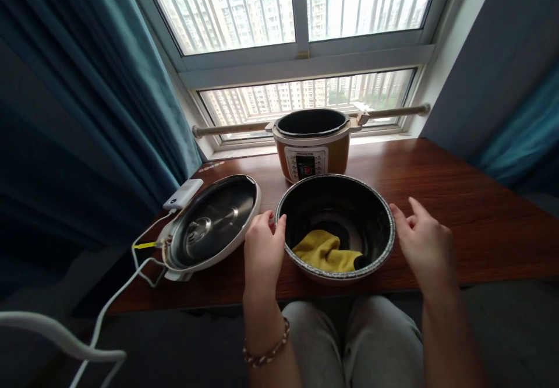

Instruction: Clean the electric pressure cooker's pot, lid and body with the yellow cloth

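Note:
A black inner pot (375,213) sits on the wooden table (458,201) right in front of me, with a yellow cloth (325,251) lying in its bottom. My left hand (263,251) rests at the pot's left rim, thumb against the rim and fingers loosely curled on the outside. My right hand (425,242) is at the pot's right rim with fingers spread, touching or just off the edge. Neither hand holds anything.
A brown-and-white electric cooker body (312,146) stands open behind the pot near the window. Its lid (212,222) lies upside down at the left. A white power bank (183,194) with a white cable (113,300) sits at the table's left edge. Curtains hang on both sides.

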The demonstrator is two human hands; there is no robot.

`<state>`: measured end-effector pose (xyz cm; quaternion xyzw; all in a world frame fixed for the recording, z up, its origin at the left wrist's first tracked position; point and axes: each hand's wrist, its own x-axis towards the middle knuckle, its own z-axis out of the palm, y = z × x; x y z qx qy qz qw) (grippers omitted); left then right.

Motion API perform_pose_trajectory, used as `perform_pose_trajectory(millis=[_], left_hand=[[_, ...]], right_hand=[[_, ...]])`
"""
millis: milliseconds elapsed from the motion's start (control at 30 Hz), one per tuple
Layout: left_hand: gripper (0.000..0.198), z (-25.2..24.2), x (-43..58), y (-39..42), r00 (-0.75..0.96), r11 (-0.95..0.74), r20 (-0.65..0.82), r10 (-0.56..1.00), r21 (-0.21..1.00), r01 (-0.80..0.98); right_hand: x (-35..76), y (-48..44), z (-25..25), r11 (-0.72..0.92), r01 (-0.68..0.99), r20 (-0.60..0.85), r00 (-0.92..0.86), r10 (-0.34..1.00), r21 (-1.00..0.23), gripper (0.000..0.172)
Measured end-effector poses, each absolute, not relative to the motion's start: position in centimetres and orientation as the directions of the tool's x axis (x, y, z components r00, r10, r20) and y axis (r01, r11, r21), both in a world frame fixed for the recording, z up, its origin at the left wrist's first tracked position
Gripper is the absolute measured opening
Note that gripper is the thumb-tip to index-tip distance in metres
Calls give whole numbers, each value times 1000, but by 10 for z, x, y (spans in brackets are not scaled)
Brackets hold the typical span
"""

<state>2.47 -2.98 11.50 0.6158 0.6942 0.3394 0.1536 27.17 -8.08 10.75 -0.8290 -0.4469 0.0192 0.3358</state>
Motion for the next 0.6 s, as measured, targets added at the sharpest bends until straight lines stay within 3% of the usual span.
perform_pose_trajectory(millis=[100, 167, 267, 367, 500, 600], left_hand=[[29, 115, 24, -30, -144, -9, 181, 973, 654, 757], [27, 114, 23, -29, -116, -27, 174, 978, 655, 755], [28, 112, 22, -27, -106, -38, 172, 979, 672, 740], [27, 111, 20, -26, -94, -53, 173, 980, 691, 721], [25, 108, 19, -26, -94, -63, 170, 981, 737, 673], [25, 107, 21, -26, -127, -40, 156, 980, 770, 637]], right_hand=[[270, -90, 129, -329, 842, 458, 515, 724, -427, 52], [264, -87, 141, -139, 905, 458, 330, 825, -401, 40], [243, -67, 149, 205, 888, 185, -139, 973, -411, 30], [215, -41, 146, 392, 828, -192, -494, 848, -400, 33], [183, -21, 132, 459, 834, -497, -551, 670, -306, 50], [170, -19, 117, 413, 856, -555, -517, 652, -311, 45]])
